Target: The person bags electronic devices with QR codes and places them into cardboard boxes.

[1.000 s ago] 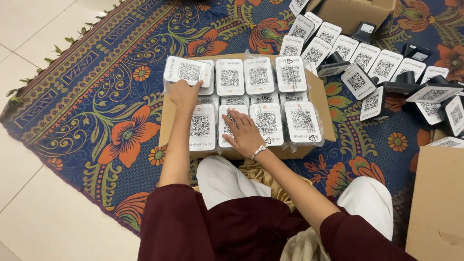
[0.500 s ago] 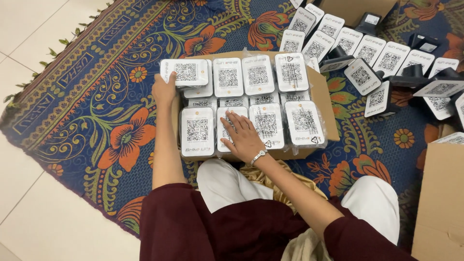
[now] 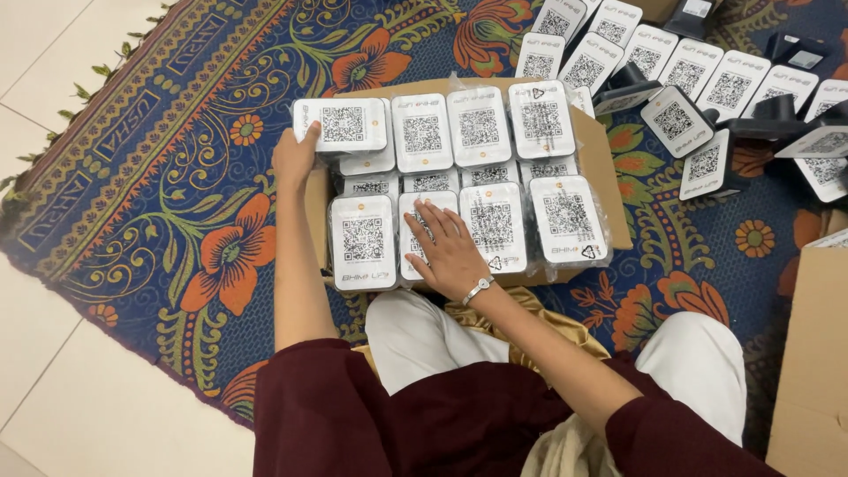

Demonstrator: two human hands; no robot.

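Note:
A brown cardboard box (image 3: 612,168) lies on the rug in front of me, packed with several white square devices in clear wrap, each with a black square code on its face. My left hand (image 3: 296,159) grips the far-left device of the back row (image 3: 343,124) by its left edge, lifted slightly above the others. My right hand (image 3: 446,247) rests flat, fingers spread, on a device in the front row (image 3: 420,230). A silver watch sits on that wrist.
More white coded devices (image 3: 680,62) and dark stands (image 3: 777,115) lie spread on the patterned rug (image 3: 203,203) at the upper right. Another cardboard box (image 3: 813,371) stands at the right edge. Pale floor tiles (image 3: 79,397) border the rug on the left.
My left hand moved from on top of the back-left device to its outer left edge. My right hand stayed flat on the front row.

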